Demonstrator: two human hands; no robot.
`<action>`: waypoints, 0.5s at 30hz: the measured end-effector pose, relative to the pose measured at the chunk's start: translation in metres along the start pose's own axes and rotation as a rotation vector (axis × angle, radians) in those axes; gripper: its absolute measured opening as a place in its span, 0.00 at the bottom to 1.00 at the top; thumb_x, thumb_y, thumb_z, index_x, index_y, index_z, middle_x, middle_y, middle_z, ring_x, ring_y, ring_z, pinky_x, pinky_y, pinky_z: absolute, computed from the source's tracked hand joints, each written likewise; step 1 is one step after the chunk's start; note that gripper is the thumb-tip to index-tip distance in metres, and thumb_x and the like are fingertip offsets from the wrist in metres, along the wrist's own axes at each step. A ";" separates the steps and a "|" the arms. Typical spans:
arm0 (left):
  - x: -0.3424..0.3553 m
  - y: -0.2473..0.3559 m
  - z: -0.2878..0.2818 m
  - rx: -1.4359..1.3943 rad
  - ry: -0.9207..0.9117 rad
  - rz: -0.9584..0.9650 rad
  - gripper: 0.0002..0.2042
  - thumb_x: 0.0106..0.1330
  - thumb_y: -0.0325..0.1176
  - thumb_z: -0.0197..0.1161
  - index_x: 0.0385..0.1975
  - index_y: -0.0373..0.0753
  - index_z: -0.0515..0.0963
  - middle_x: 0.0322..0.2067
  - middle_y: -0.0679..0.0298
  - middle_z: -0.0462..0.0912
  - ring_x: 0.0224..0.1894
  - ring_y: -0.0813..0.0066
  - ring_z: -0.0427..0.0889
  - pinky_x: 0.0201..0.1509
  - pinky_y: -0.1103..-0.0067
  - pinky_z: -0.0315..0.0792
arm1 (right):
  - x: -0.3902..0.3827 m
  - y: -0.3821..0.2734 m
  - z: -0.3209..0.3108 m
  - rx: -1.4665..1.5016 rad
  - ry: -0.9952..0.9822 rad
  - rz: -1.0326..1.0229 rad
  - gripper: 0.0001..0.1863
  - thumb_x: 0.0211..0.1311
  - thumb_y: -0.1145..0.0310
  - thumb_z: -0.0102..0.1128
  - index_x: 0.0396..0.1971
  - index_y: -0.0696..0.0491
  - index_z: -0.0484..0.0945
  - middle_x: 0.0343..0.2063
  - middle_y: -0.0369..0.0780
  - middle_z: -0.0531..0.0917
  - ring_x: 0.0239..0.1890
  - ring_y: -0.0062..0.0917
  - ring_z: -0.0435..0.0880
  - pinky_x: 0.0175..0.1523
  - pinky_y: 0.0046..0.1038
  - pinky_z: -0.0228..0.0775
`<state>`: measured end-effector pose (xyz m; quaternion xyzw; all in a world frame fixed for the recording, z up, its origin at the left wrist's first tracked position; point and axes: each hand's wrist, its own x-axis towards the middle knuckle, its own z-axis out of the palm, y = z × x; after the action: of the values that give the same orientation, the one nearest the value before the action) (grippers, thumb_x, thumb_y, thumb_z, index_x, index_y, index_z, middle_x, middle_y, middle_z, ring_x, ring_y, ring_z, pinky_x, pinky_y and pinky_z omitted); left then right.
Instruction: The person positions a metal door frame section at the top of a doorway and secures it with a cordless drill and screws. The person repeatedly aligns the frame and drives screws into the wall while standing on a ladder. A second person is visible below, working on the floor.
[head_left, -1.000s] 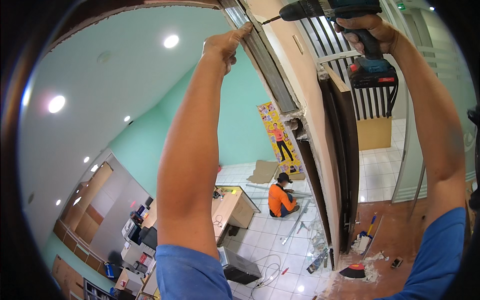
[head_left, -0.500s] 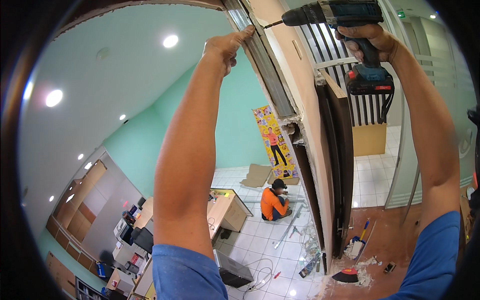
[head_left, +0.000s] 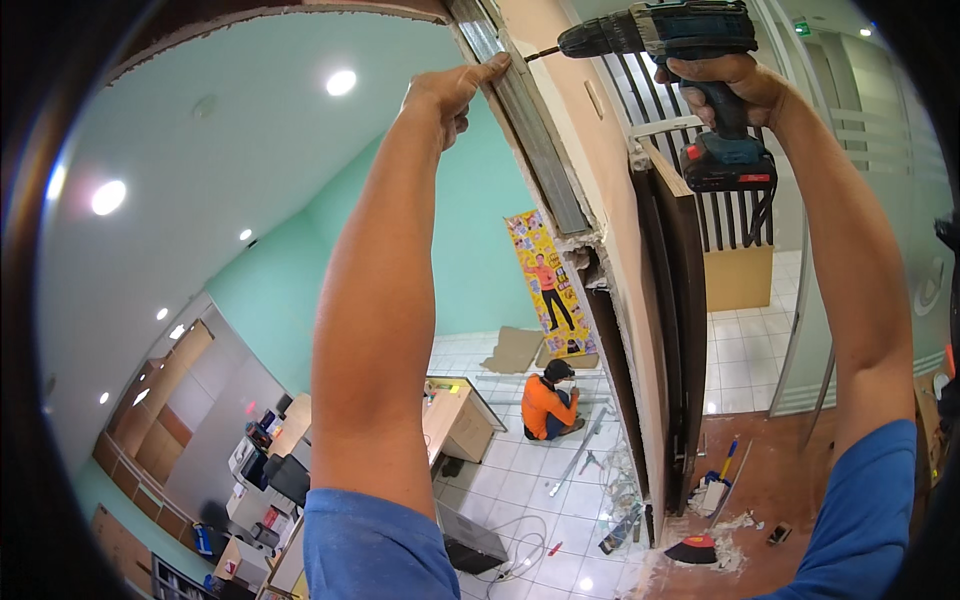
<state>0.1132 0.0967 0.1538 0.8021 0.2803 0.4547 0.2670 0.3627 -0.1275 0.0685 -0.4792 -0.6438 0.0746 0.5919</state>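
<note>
My right hand (head_left: 735, 85) is wrapped round the grip of a dark blue and black cordless drill (head_left: 700, 32), high at the upper right. Its thin bit points left, and the tip meets or nearly meets the edge of the wall board (head_left: 560, 90). Just left of the tip, my left hand (head_left: 445, 100) is closed with a fingertip pressed on a grey metal stud (head_left: 540, 150). The stud runs down the broken wall end beside the board. Whether a screw sits at the bit's tip is too small to tell.
Below, a co-worker in orange (head_left: 548, 405) crouches on white tiles near metal strips and debris. Dark panels (head_left: 680, 330) lean along the wall's right side. Tools and rubble (head_left: 710, 495) lie on the brown floor. Desks (head_left: 465, 425) stand left; a glass partition (head_left: 850, 250) stands right.
The drill and my right hand have shifted a little left, bringing the bit closer to the board edge. My left hand keeps nearly the same place on the stud.
</note>
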 end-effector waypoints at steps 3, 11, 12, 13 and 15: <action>-0.005 0.001 0.009 -0.016 0.061 -0.058 0.29 0.51 0.58 0.80 0.15 0.50 0.63 0.13 0.79 0.52 0.16 0.84 0.46 0.20 0.78 0.43 | 0.002 -0.002 -0.001 -0.037 0.001 0.020 0.21 0.63 0.55 0.71 0.41 0.59 0.80 0.16 0.33 0.80 0.14 0.15 0.79 0.21 0.17 0.75; 0.001 -0.002 0.002 -0.043 0.012 -0.074 0.32 0.45 0.62 0.81 0.28 0.35 0.79 0.20 0.70 0.62 0.20 0.78 0.59 0.19 0.74 0.52 | -0.004 -0.007 0.005 0.002 0.010 -0.010 0.22 0.59 0.55 0.75 0.42 0.58 0.81 0.18 0.35 0.81 0.14 0.14 0.78 0.23 0.17 0.77; 0.002 -0.002 0.004 -0.035 0.024 -0.089 0.32 0.45 0.62 0.81 0.28 0.35 0.80 0.20 0.70 0.62 0.19 0.78 0.57 0.19 0.74 0.51 | -0.004 -0.007 0.007 0.002 0.026 -0.016 0.22 0.60 0.56 0.74 0.42 0.59 0.81 0.18 0.34 0.81 0.14 0.15 0.78 0.23 0.18 0.76; 0.002 -0.001 0.006 -0.043 0.033 -0.096 0.32 0.45 0.62 0.81 0.28 0.35 0.80 0.20 0.70 0.62 0.19 0.78 0.57 0.19 0.75 0.51 | -0.006 -0.008 0.007 0.007 0.006 -0.055 0.21 0.61 0.57 0.73 0.43 0.59 0.81 0.17 0.34 0.80 0.14 0.15 0.78 0.22 0.18 0.75; -0.001 -0.002 0.010 -0.065 0.058 -0.116 0.32 0.45 0.62 0.80 0.27 0.35 0.80 0.20 0.69 0.62 0.19 0.78 0.58 0.19 0.75 0.49 | -0.006 -0.013 0.007 -0.049 0.013 0.024 0.21 0.60 0.55 0.74 0.42 0.56 0.82 0.18 0.35 0.80 0.15 0.17 0.78 0.23 0.20 0.75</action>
<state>0.1215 0.0957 0.1473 0.7619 0.3190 0.4704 0.3106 0.3488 -0.1354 0.0708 -0.5017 -0.6356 0.0629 0.5834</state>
